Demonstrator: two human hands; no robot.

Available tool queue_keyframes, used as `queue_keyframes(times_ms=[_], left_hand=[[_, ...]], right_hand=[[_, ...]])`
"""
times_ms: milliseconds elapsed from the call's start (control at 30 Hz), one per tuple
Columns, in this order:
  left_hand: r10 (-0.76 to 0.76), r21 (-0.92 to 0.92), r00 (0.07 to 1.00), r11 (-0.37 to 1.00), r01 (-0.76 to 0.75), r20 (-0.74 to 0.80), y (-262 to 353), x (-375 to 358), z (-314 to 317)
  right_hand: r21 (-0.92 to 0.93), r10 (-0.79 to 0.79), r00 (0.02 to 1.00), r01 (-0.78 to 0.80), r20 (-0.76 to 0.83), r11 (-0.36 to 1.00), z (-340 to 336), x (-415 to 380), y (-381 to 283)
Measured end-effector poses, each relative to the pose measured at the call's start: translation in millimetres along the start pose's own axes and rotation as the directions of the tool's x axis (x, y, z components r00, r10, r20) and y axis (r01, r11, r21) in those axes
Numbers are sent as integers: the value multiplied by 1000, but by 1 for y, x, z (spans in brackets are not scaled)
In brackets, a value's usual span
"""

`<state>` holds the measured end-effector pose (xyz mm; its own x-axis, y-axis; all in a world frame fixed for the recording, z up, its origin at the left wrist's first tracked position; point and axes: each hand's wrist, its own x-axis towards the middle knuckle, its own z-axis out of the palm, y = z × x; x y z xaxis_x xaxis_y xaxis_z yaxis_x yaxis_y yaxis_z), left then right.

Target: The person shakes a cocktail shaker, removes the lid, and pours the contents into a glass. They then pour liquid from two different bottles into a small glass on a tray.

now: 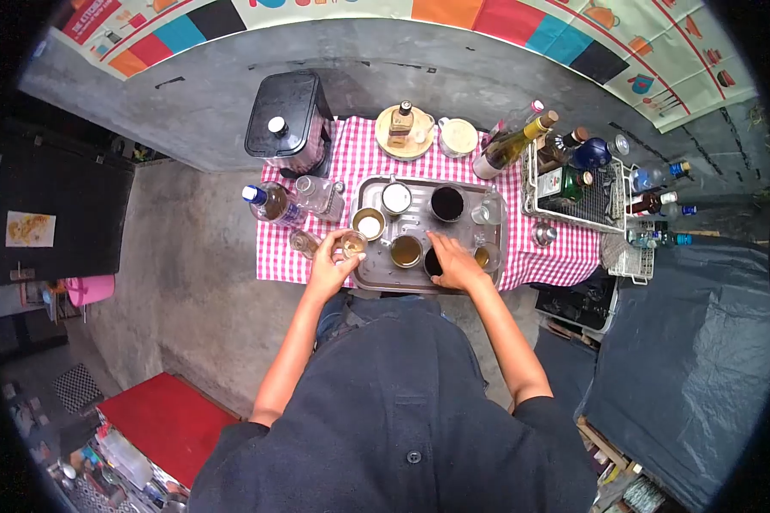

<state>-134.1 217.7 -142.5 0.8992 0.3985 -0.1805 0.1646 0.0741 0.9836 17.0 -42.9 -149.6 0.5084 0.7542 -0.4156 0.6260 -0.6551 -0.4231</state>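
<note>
My left hand (328,263) is closed around a small clear glass (353,245) at the left edge of the brown tray (373,280). My right hand (455,263) has its fingers curled about the rim of a cup of dark liquid (433,264) near the tray's front. Between the hands stands a glass cup of brown liquid (406,251). Also on the tray are a cup with white contents (369,224), a white-filled mug (396,197), a larger dark-filled glass (447,203), a clear glass (489,208) and an amber-filled glass (485,256), partly behind my right hand.
The table wears a pink checked cloth (522,270). Left stand a blue-capped bottle (274,203), a square clear bottle (319,197) and a black-lidded dispenser (293,120). Behind the tray are a plate with a small bottle (402,128) and a lidded cup (459,137). Right, a wire basket (603,214) holds several bottles.
</note>
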Motion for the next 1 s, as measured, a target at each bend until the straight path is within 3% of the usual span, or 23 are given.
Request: queue_keyframes(times_ms=[100,133,200,267,467,700,933,1000], left_hand=[[-177,98,983,978,182,-52,-8,7,7],[-176,94,983,979,180,-55,-12,10,9],[-60,413,990,904,107,-126,-19,19,11],[-62,370,985,921,117,-158,-21,25,15],[-42,538,978,830,148,-203,-45,49,9],[-115,729,971,644,232,-208,27,56,24],[-117,799,979,567,203,-165,57,55,31],[-191,781,976,591,201,-107,63,49,31]], right_hand=[[15,-22,1000,22,-12,1000,0,-2,2],[11,-24,1000,24,-11,1000,0,-2,3],[20,-43,999,43,-20,999,1,0,5],[11,-52,998,53,-16,999,1,0,5],[20,-73,997,73,-27,997,5,1,10],[44,-87,994,90,-60,995,7,0,11],[100,-68,996,74,-64,992,2,-4,7],[122,-75,994,84,-75,989,3,-2,11]])
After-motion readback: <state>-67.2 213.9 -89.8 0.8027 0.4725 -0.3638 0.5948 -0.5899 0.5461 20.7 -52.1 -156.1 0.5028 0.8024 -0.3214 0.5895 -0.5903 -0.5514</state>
